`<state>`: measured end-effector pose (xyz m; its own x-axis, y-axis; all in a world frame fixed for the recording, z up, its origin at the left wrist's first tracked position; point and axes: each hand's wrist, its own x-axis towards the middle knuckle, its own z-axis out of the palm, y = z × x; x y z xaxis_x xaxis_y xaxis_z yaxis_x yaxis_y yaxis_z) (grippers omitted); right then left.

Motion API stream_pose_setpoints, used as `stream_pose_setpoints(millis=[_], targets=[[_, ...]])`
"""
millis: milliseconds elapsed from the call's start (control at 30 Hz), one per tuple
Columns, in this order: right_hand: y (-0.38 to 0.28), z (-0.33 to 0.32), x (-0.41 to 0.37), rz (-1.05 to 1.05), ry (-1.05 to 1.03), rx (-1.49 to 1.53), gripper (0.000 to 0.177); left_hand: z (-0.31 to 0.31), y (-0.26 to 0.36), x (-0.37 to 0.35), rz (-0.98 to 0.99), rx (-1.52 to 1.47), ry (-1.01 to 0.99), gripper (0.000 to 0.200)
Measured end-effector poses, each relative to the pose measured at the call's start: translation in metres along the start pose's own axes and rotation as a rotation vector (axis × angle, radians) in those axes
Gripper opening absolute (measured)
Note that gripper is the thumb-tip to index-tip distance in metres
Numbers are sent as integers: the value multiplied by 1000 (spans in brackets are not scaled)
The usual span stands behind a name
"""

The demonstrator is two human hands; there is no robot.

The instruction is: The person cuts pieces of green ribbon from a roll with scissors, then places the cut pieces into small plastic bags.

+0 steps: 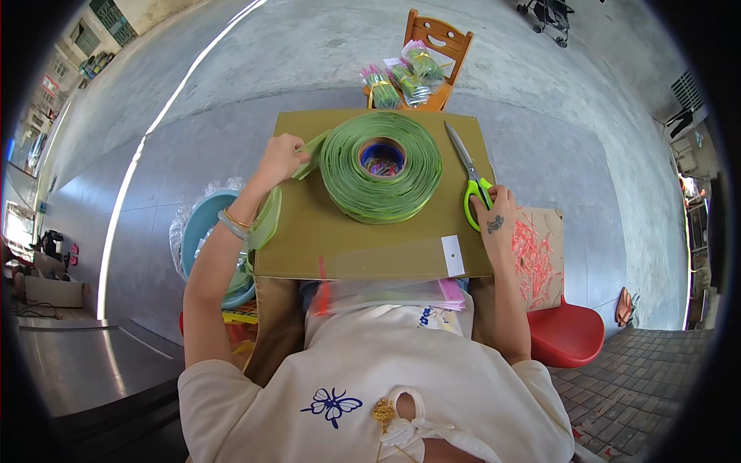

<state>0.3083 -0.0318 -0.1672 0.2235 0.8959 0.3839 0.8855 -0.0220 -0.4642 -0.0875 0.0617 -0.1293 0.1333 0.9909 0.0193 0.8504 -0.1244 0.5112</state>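
Observation:
A large roll of green ribbon (340, 181) lies flat on the olive-brown board (347, 255) in front of me. My left hand (284, 160) is closed on the loose end of that ribbon at the board's left edge; a length of it hangs down beside my forearm. At the right edge, my right hand (495, 210) grips the green handles of the scissors (467, 166), whose closed blades point away from me along the board. Inside the roll's core are small colourful pieces (382, 163) that I cannot make out.
A wooden chair (440, 35) beyond the board holds several wrapped green bundles (417, 69). To the left stands a blue basin (202, 224) with plastic in it. Pink strips (534, 255) lie on cardboard beside a red chair (567, 336). Clear plastic bags (386, 295) rest at my lap.

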Motion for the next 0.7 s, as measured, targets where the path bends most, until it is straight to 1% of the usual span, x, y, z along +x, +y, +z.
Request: stream_pose_setpoints(millis=[67,100,133,167,200,233,267,300,333,400,500,533,567,600,633,667,700], targets=[[0,-3,-1,10,-7,-7,34,-18,-19,-29,9,79,-55,24],[-1,-3,-1,5,-13,-4,34,-21,-56,-44,-31,-46,-106,20],[0,-4,0,3,-18,-2,34,-42,-63,-68,-222,-181,-254,16],[0,-5,-1,0,-23,0,34,-59,-81,-94,-363,-346,-352,14],[-2,-7,-1,11,-31,6,34,-76,-102,-118,-506,-313,-474,15],[-4,-9,-1,29,-48,6,34,-83,-157,-143,-514,-147,-596,18],[-7,-12,0,46,-60,7,34,-84,-198,-174,-683,-156,-655,20],[-8,-13,0,62,-71,9,35,-85,-219,-203,-861,-126,-697,23],[-8,-14,0,68,-72,12,36,-88,-203,-222,-997,36,-710,27],[-7,-15,0,71,-77,14,37,-82,-207,-241,-1044,293,-821,44],[-9,-17,2,100,-109,7,37,-74,-207,-223,-786,47,-367,55],[-9,-16,3,93,-110,2,37,-73,-193,-201,-608,-204,-273,62],[-7,-16,3,85,-109,-2,37,-65,-193,-174,-505,-294,-120,57],[-5,-15,2,77,-109,-6,37,-67,-147,-144,-396,-366,-41,57],[-3,-14,3,73,-107,-8,37,-62,-127,-116,-245,-295,4,55],[-2,-13,3,67,-105,-9,37,-54,-102,-91,-149,-338,38,55],[-2,-13,3,60,-107,-8,37,-48,-87,-68,-60,-308,18,55]])
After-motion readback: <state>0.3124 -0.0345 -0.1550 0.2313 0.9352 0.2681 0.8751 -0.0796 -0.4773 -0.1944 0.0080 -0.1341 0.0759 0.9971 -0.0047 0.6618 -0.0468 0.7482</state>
